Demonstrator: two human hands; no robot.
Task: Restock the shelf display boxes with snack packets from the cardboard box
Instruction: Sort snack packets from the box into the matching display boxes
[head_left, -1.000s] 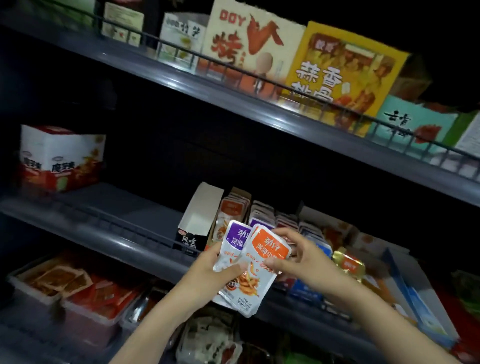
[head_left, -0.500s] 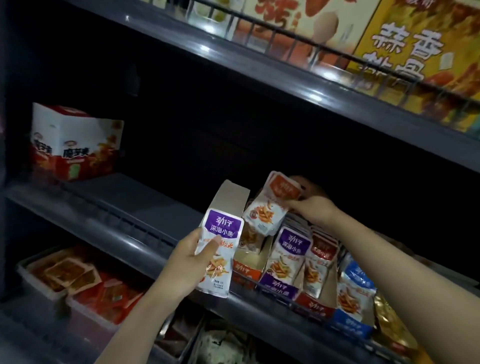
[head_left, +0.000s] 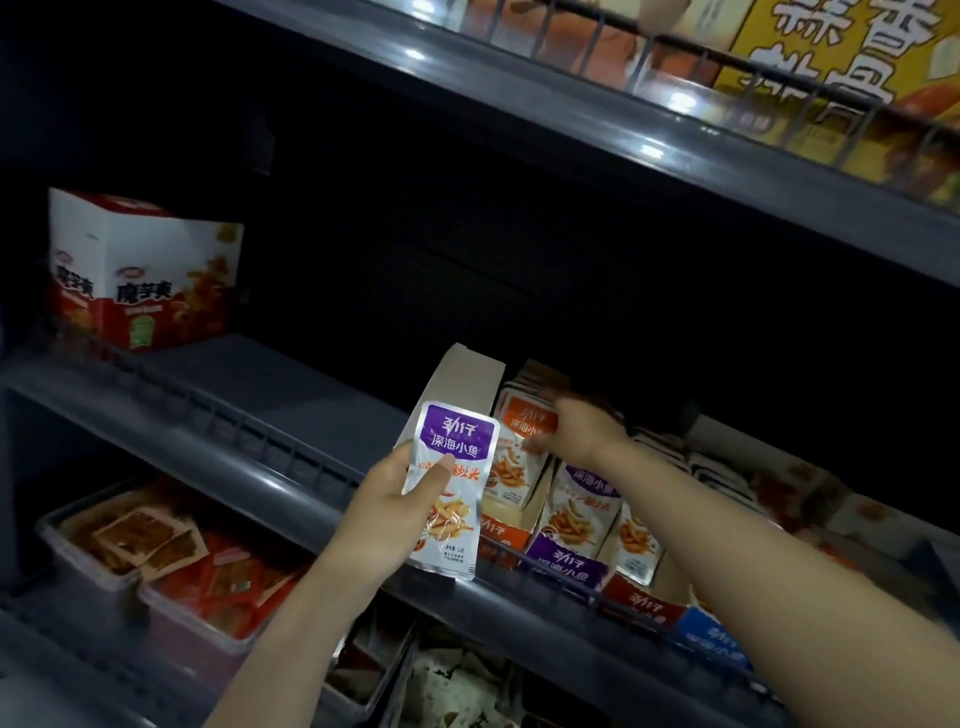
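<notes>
Lowered since earlier: orange packet (head_left: 519, 457), now standing in the orange display box (head_left: 506, 538) under my right hand (head_left: 582, 428), which pinches its top. Purple packet (head_left: 452, 488): gripped upright in my left hand (head_left: 395, 504).

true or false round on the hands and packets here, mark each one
1. The left hand holds a purple-topped packet. True.
2. The right hand reaches to the top shelf. False: it touches an orange-topped packet in a display box on the middle shelf.
3. A red and white box stands at the left of the middle shelf. True.
4. The purple-topped packet sits in a display box. False: it is held in front of the shelf.
</notes>
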